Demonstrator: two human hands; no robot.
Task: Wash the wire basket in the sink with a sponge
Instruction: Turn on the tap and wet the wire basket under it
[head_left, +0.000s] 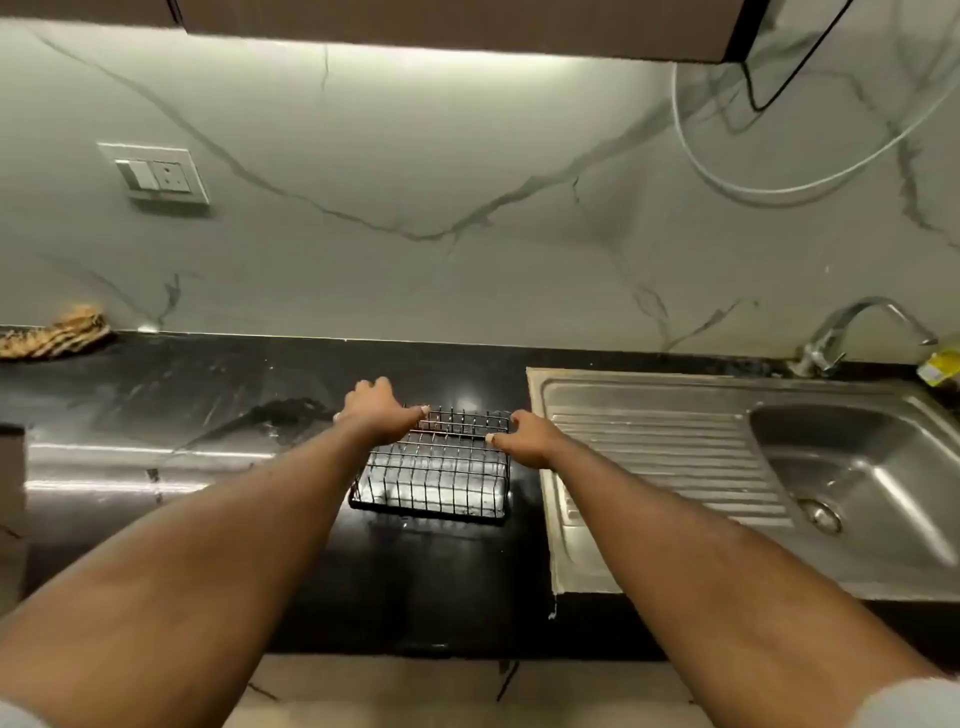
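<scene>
A black wire basket (434, 480) stands on the dark countertop (208, 405), just left of the steel sink (857, 467). My left hand (379, 408) grips the basket's far left rim, thumb over the top wire. My right hand (527, 436) grips the far right rim, fingers curled round the wire. Both forearms reach forward from the bottom of the view. No sponge is in sight.
The sink's ribbed drainboard (660, 457) lies between the basket and the bowl. A tap (852, 327) rises behind the bowl, with a yellow-green packet (943, 366) beside it. A patterned cloth (57, 332) lies at the far left by the wall. A wall socket (156, 174) is above.
</scene>
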